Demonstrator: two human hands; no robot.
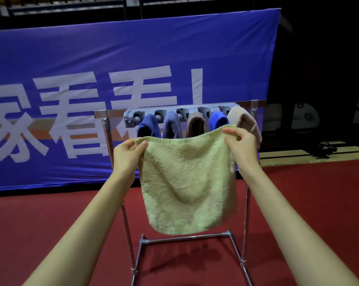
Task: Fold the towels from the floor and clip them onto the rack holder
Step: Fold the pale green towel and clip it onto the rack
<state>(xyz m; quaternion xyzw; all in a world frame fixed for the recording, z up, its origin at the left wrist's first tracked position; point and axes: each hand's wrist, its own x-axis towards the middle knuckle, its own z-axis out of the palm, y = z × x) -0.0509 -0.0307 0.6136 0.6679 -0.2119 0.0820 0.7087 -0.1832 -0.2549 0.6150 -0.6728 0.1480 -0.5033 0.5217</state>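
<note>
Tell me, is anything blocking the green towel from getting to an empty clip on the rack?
Nothing visible does. The green towel hangs from both hands in front of the rack holder; the leftmost clip looks free, with open air between.

Towel [187,182] hangs spread between both hands, in front of the rack [195,240]: left hand [129,155] at its upper left corner, right hand [241,143] at its upper right. Behind the towel's top edge, clip holder [174,113] runs along the rack's top bar with five hung towels [172,124] side by side below it. Rack stands on the floor [50,223]; banner [112,79] behind the rack, spreading far to its left.
</note>
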